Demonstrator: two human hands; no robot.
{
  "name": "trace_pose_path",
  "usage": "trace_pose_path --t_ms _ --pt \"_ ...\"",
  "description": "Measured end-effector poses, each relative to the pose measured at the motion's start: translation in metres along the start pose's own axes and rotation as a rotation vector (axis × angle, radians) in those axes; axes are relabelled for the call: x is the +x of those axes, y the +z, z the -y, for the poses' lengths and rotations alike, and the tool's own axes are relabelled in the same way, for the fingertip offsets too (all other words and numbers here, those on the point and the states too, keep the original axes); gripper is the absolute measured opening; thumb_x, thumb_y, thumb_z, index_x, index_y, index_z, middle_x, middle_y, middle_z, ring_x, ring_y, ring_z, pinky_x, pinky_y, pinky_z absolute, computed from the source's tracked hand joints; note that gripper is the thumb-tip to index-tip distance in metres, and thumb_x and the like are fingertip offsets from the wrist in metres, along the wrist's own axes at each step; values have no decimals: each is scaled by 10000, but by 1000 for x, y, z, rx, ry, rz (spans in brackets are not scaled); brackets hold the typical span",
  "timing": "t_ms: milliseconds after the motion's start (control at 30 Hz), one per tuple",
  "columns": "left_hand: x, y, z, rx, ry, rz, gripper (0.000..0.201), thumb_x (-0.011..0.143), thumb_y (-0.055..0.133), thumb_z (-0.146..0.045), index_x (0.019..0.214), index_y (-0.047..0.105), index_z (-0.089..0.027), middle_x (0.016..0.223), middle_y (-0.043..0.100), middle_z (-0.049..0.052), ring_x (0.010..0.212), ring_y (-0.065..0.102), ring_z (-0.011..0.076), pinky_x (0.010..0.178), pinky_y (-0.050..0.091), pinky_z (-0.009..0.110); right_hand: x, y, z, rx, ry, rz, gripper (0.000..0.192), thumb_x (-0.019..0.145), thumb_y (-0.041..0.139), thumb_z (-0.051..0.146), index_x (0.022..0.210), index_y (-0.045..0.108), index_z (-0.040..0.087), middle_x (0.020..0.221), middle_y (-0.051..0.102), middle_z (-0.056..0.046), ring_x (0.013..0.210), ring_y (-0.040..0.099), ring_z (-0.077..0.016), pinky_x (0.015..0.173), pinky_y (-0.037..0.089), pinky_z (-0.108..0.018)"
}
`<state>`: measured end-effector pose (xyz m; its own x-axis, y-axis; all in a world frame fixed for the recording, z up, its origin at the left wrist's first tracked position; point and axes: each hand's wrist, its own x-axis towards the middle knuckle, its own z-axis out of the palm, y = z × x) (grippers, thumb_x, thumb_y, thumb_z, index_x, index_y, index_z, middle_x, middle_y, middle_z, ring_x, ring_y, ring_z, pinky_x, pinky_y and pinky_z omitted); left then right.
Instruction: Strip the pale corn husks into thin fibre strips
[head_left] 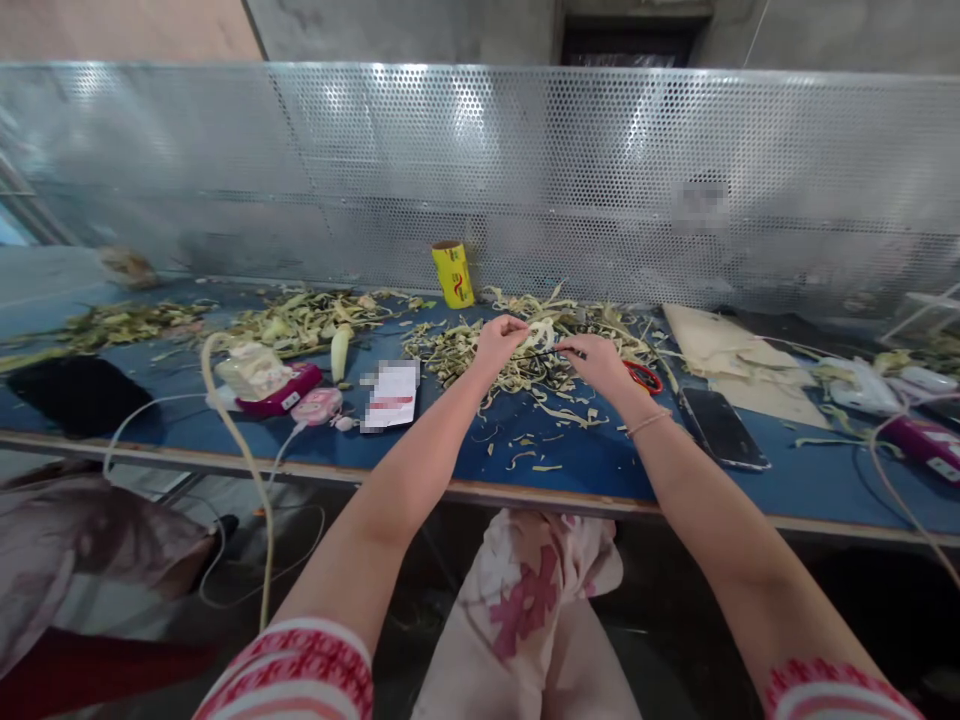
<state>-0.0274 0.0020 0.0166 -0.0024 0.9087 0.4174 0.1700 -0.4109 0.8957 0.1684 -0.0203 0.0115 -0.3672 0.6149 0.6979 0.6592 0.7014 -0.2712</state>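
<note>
My left hand point(504, 338) is closed in a pinch above a pile of dry, pale green and yellow plant strips point(457, 365). A pale curled strip point(541, 334) shows just right of its fingertips; whether they grip it I cannot tell. My right hand point(598, 362) faces it, thumb and fingers closed on a thin dark stick-like piece point(546, 352) that points left toward my left hand. Red-handled scissors point(645, 377) lie beside my right wrist, partly hidden by it. Small cut scraps point(525, 450) are scattered on the blue table point(570, 470) below my hands.
A yellow can-like container point(453, 275) stands behind the pile, before a perforated metal screen point(510, 150). Left are a printed packet point(391, 395), a purple device point(281, 390) with cables and another plant heap point(300, 320). Right are a phone point(724, 428) and brown cardboard point(739, 350).
</note>
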Motion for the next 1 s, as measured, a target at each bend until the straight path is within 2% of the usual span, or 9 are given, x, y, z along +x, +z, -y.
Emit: trace_pose_path --t_ms 200,367,500,600,700,800,1000 --pt "-9 17 5 63 81 230 26 720 651 -167 736 649 -146 786 684 58 761 619 155 768 473 304 1 -8 7 -35 -42 -4 153 836 611 151 843 750 215 865 743 -66 863 640 -226 838 457 -360" --pt "-12 20 2 136 201 365 50 739 635 -183 741 674 -151 810 704 60 810 643 175 845 489 342 1 -11 2 -54 -60 9 146 845 600 183 826 740 220 845 724 -64 858 612 -220 845 434 -370" --pt "-13 16 -2 194 237 415 87 768 616 -216 782 681 -160 872 704 72 846 643 182 856 490 352 2 -14 2 55 -5 37 130 824 596 189 803 724 196 845 712 -69 845 612 -206 823 451 -348" --pt "-14 14 -7 227 243 470 113 785 601 -243 787 684 -167 917 694 80 870 635 182 856 486 349 2 -15 3 193 117 42 129 798 590 214 781 715 185 824 700 -62 768 615 -179 747 470 -316" --pt "-15 13 -11 219 255 484 126 781 609 -268 797 682 -166 917 684 76 879 624 179 859 476 345 3 -16 1 361 263 61 136 752 616 276 769 705 175 782 691 -45 641 584 -142 648 465 -288" --pt "-12 12 -11 132 259 452 145 761 633 -290 804 667 -156 866 672 56 847 607 162 847 458 325 3 -15 -2 530 369 77 175 690 661 328 750 690 166 708 671 -24 596 560 -127 611 455 -276" --pt "-8 14 -6 -174 147 405 315 714 696 -440 800 620 -146 771 602 8 705 518 93 722 418 244 4 -12 -8 738 426 22 255 655 691 402 743 661 165 642 606 12 559 502 -97 579 427 -255"
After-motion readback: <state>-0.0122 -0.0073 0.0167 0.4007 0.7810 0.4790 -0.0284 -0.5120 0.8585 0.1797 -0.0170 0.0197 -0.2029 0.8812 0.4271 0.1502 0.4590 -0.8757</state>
